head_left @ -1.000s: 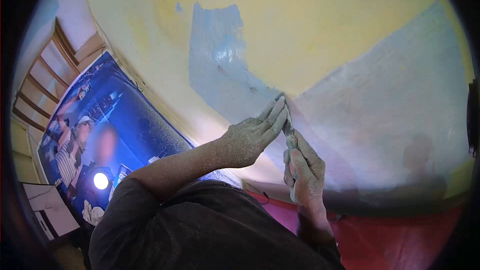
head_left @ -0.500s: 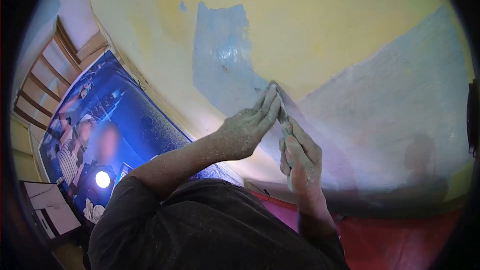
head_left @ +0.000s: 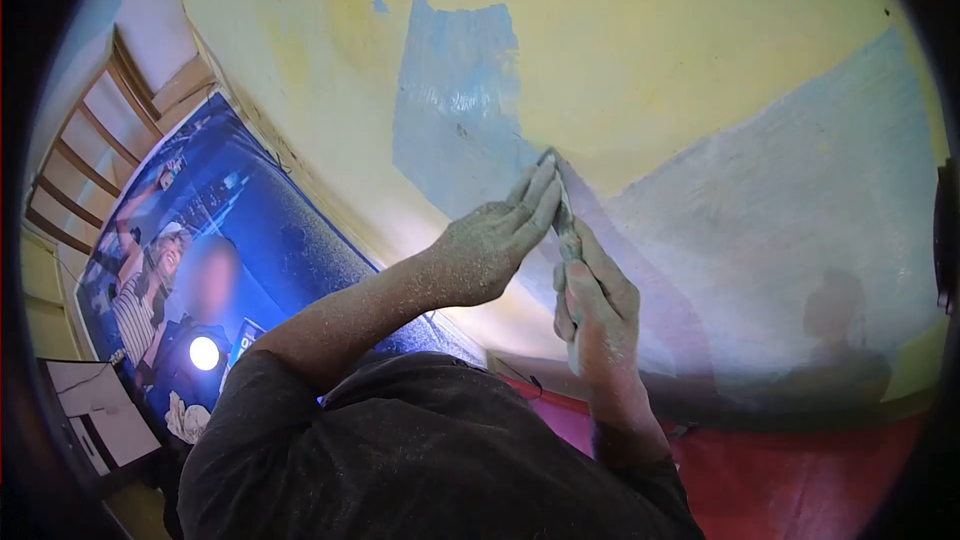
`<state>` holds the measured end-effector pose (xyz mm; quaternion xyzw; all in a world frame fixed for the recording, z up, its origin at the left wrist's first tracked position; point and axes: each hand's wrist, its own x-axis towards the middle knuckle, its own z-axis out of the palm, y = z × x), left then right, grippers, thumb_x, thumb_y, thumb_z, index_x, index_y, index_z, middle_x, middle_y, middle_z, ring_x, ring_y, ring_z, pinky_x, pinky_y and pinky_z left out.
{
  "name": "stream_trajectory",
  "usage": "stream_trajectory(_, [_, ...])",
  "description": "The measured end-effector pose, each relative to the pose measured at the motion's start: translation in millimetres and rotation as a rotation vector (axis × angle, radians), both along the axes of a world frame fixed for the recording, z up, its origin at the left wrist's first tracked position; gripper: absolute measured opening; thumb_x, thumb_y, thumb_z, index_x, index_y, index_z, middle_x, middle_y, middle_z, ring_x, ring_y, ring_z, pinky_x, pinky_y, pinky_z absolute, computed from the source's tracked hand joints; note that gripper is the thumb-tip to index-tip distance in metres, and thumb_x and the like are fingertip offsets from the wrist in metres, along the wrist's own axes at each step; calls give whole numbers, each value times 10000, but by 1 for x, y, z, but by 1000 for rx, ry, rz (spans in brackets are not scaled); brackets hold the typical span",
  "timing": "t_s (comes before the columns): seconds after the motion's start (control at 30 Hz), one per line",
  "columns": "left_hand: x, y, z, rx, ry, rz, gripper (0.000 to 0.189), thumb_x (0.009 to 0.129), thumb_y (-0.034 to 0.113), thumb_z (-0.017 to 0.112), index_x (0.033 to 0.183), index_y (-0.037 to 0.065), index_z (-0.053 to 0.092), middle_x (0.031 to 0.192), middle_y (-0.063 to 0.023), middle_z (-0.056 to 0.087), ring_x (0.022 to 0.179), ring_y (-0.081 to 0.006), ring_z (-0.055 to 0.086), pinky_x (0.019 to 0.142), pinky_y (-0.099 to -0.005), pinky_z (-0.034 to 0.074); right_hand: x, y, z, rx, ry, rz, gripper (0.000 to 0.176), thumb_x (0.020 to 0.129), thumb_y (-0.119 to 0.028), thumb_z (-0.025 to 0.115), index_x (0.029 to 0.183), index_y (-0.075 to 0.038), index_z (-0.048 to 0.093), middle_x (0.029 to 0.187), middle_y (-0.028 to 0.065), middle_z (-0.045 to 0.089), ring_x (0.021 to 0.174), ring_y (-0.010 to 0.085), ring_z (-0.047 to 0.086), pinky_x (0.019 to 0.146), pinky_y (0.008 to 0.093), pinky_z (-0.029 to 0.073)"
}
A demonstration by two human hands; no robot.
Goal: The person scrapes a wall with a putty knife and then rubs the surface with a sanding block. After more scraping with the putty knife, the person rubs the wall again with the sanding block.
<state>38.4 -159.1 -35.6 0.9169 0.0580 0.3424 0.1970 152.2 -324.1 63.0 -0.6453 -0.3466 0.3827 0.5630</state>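
Observation:
My right hand [head_left: 597, 315] is closed around the handle of a scraper [head_left: 566, 230], which looks like a putty knife, its thin edge turned to the wall. My left hand [head_left: 490, 245] lies with long, straight fingers against the blade, the fingertips near its upper end. Pale dust coats both hands. The wall [head_left: 620, 50] is yellow, with a bare bluish patch [head_left: 455, 70] up and left of the blade and a wide grey-white area [head_left: 760, 210] to the right. The blade's working edge is mostly hidden by my left fingers.
A dusty blue banner [head_left: 300, 250] printed with people hangs or lies at left, with a bright lamp [head_left: 204, 353] in front of it. Farther left are a wooden slatted frame [head_left: 85, 170] and a dark-edged box-like object [head_left: 100, 415]. Red surface [head_left: 790, 480] runs along the lower right.
Both hands and the scraper sit slightly higher in view, and the wall patch has shifted a little right and up with the camera. The grip is unchanged.

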Motion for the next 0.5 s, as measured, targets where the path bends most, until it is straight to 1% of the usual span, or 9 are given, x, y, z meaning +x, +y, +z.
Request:
stream_trajectory(0.1, [4, -3, -3, 40, -24, -18, 926, 897, -31, 612, 1706, -162, 179, 1786, -455, 126, 1655, -556, 306, 1220, -516, 497, 6, -9, 3, 22, -38, 17, 542, 1160, -136, 534, 1682, 8, 502, 898, -33, 575, 589, 1, 413, 509, 189, 337])
stream_trajectory(0.2, [6, -1, 0, -51, -18, 10, 965, 870, -43, 629, 1714, -150, 174, 1777, -465, 151, 1633, -575, 337, 1246, -535, 461, 3, 3, 6, -23, -51, 15, 553, 1151, -122, 536, 1685, 13, 495, 894, -29, 581, 589, 3, 418, 508, 191, 343])
stream_trajectory(0.23, [7, 4, -3, -54, -44, 5, 1009, 835, -53, 649, 1717, -149, 170, 1772, -473, 151, 1618, -585, 355, 1224, -539, 475, 2, 5, 4, -15, -11, 1, 555, 1147, -116, 535, 1685, 15, 494, 892, -28, 582, 588, 6, 420, 508, 192, 347])
stream_trajectory(0.3, [4, 3, -2, -30, -14, 23, 952, 879, -39, 621, 1709, -162, 172, 1777, -464, 147, 1620, -583, 349, 1205, -532, 499, 2, 8, 0, 10, 64, -19, 560, 1140, -103, 534, 1685, 18, 493, 888, -26, 584, 586, 10, 424, 508, 196, 354])
stream_trajectory(0.33, [3, 2, 0, -18, 1, 34, 924, 900, -32, 607, 1705, -168, 173, 1779, -460, 144, 1622, -583, 346, 1196, -529, 511, 1, 3, 2, 5, 32, -13, 559, 1139, -98, 535, 1684, 19, 493, 897, -23, 586, 583, 12, 424, 505, 198, 354])
stream_trajectory(0.37, [2, 1, 2, -48, -3, 7, 921, 903, -26, 606, 1706, -165, 178, 1776, -459, 162, 1627, -582, 339, 1218, -533, 491, 2, -3, 5, 1, -3, -6, 558, 1139, -94, 535, 1684, 21, 493, 905, -20, 588, 581, 14, 424, 502, 199, 353])
stream_trajectory(0.4, [3, 1, 1, -16, -20, -1, 920, 904, -25, 606, 1707, -163, 180, 1776, -458, 166, 1630, -580, 335, 1224, -533, 485, 2, -4, 8, 1, -44, 10, 557, 1138, -89, 536, 1683, 22, 493, 914, -17, 591, 578, 16, 423, 499, 200, 353])
stream_trajectory(0.5, [6, -1, -5, 27, -60, -15, 924, 900, -33, 610, 1709, -156, 181, 1773, -459, 172, 1641, -582, 312, 1247, -533, 463, 2, -5, 1, 3, -28, -16, 553, 1141, -97, 542, 1681, 18, 499, 933, -13, 594, 571, 19, 431, 493, 204, 357])
